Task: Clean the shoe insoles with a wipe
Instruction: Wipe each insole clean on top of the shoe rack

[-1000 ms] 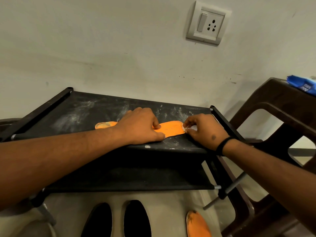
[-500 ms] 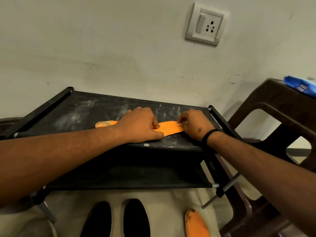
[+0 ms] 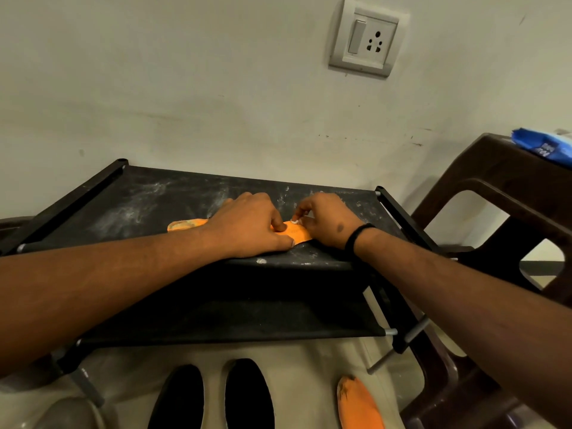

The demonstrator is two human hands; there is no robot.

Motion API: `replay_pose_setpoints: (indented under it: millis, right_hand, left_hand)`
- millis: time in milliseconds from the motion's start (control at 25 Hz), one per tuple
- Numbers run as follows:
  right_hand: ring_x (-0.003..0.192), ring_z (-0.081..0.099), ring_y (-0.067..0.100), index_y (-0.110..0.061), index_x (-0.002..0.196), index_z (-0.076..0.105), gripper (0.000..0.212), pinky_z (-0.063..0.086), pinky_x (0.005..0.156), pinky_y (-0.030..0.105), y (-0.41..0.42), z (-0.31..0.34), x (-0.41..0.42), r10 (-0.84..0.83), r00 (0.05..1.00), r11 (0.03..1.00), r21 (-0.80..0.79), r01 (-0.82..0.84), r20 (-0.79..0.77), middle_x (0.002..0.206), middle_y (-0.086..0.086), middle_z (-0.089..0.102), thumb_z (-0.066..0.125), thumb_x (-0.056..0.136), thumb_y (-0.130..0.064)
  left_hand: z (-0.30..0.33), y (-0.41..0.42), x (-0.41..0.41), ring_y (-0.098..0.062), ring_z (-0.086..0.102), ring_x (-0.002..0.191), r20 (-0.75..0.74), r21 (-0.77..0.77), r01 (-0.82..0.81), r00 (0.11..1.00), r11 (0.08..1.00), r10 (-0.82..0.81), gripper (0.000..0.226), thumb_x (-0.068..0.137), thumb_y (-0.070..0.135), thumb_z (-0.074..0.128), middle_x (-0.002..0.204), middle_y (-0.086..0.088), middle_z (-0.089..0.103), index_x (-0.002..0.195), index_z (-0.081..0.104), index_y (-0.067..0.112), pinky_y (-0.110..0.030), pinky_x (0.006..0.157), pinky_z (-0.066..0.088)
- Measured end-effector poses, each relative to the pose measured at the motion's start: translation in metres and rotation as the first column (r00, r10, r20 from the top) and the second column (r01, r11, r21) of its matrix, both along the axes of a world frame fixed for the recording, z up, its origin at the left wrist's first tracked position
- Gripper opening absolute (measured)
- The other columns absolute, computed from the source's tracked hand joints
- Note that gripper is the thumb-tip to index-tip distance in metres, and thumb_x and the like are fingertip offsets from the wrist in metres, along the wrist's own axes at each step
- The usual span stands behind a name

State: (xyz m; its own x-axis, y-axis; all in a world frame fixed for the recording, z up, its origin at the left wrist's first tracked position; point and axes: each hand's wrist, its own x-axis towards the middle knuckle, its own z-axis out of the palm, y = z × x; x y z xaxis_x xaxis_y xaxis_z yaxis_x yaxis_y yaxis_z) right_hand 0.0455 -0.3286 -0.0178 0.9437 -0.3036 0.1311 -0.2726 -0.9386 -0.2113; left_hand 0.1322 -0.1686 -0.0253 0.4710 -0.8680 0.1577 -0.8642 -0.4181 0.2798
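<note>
An orange insole (image 3: 297,234) lies flat on the top shelf of a black fabric shoe rack (image 3: 130,199). My left hand (image 3: 250,227) presses palm-down on the insole's middle and hides most of it; its stained end pokes out to the left. My right hand (image 3: 325,219) rests on the insole's right part, its fingertips pinched on a small white wipe (image 3: 294,221). A second orange insole (image 3: 359,404) lies on the floor below, at the lower right.
A pair of black shoes (image 3: 213,397) stands on the floor under the rack. A dark brown plastic chair (image 3: 507,193) at the right carries a blue wipe packet (image 3: 544,147). A wall with a socket plate (image 3: 366,38) rises right behind the rack.
My right hand has slid left along the insole with the wipe, from the insole's right tip toward my left hand. My left hand has stayed pressed in place.
</note>
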Motion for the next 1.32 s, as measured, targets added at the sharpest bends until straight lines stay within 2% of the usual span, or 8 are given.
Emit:
replay_pose_setpoints:
  millis: [160,280,440,720,880,1040,1240,1320]
  right_hand:
    - [0.101,0.063,0.021,-0.020,0.105,0.073,0.022,0.051,0.083,0.033,0.006,0.004,0.002,0.058,0.995,0.993,-0.099,-0.066,-0.082,0.109,0.003,0.069,0.060,0.089,-0.013]
    - [0.102,0.064,0.023,-0.023,0.106,0.073,0.025,0.054,0.084,0.036,-0.010,0.009,-0.005,-0.062,0.992,0.984,-0.175,0.042,-0.107,0.111,0.003,0.069,0.058,0.089,-0.011]
    - [0.101,0.065,0.024,-0.021,0.100,0.074,0.023,0.055,0.086,0.040,-0.024,0.012,-0.019,-0.139,0.984,0.984,-0.124,0.125,-0.114,0.110,0.005,0.070,0.057,0.091,-0.009]
    - [0.102,0.065,0.019,-0.019,0.097,0.074,0.014,0.053,0.091,0.037,-0.018,0.010,-0.039,-0.088,0.992,0.994,-0.072,0.082,-0.094,0.109,0.003,0.071,0.063,0.090,-0.015]
    - [0.099,0.065,0.015,-0.019,0.096,0.075,0.013,0.053,0.090,0.032,-0.003,0.006,-0.047,-0.025,0.999,0.999,-0.028,0.024,-0.032,0.103,-0.001,0.073,0.064,0.089,-0.015]
    - [0.093,0.065,0.011,-0.024,0.091,0.075,0.011,0.054,0.087,0.035,-0.004,0.002,-0.049,0.022,1.000,0.999,0.034,-0.022,-0.007,0.096,-0.007,0.073,0.066,0.087,-0.018]
    - [0.095,0.067,0.021,-0.021,0.095,0.075,0.017,0.056,0.088,0.041,-0.024,0.001,-0.040,-0.159,0.987,0.987,-0.018,0.160,0.021,0.102,0.003,0.073,0.061,0.088,-0.014]
    - [0.095,0.067,0.022,-0.019,0.093,0.075,0.019,0.056,0.088,0.041,-0.023,0.001,-0.036,-0.172,0.985,0.985,-0.021,0.173,0.009,0.103,0.005,0.073,0.059,0.087,-0.010]
  left_hand:
    - [-0.001,0.002,0.002,-0.017,0.056,0.102,-0.004,-0.016,0.005,1.000,1.000,-0.005,0.038,0.079,0.062,0.062,0.095,0.014,0.059,0.103,0.077,0.036,-0.037,0.079,0.043]
    - [-0.001,0.002,0.002,-0.018,0.053,0.110,-0.002,0.000,-0.004,1.000,1.000,0.004,0.041,0.080,0.062,0.063,0.109,0.012,0.059,0.110,0.076,0.036,-0.040,0.086,0.044]
    - [-0.001,0.003,0.002,-0.019,0.051,0.114,-0.010,0.011,-0.005,1.000,1.000,0.005,0.044,0.080,0.062,0.064,0.118,0.009,0.057,0.113,0.074,0.035,-0.044,0.093,0.044]
    - [-0.001,0.003,0.001,-0.021,0.050,0.114,0.006,0.011,-0.020,1.000,1.000,0.020,0.045,0.078,0.065,0.064,0.118,0.006,0.056,0.112,0.073,0.037,-0.044,0.092,0.043]
    - [-0.001,0.003,0.002,-0.020,0.051,0.111,-0.003,-0.004,-0.006,1.000,1.000,0.006,0.044,0.078,0.063,0.065,0.105,0.012,0.051,0.111,0.075,0.036,-0.042,0.089,0.045]
    - [0.000,0.003,0.002,-0.019,0.051,0.109,0.010,-0.007,0.008,1.000,1.000,-0.008,0.043,0.079,0.062,0.064,0.096,0.015,0.043,0.113,0.074,0.037,-0.041,0.088,0.045]
    - [0.000,0.002,0.002,-0.018,0.051,0.112,-0.010,-0.021,0.007,1.000,1.000,-0.007,0.043,0.080,0.061,0.065,0.109,0.010,0.055,0.114,0.074,0.035,-0.040,0.088,0.044]
    - [0.000,0.002,0.002,-0.017,0.051,0.112,-0.007,-0.023,0.009,1.000,1.000,-0.009,0.043,0.080,0.061,0.065,0.103,0.014,0.051,0.113,0.075,0.035,-0.039,0.088,0.044]
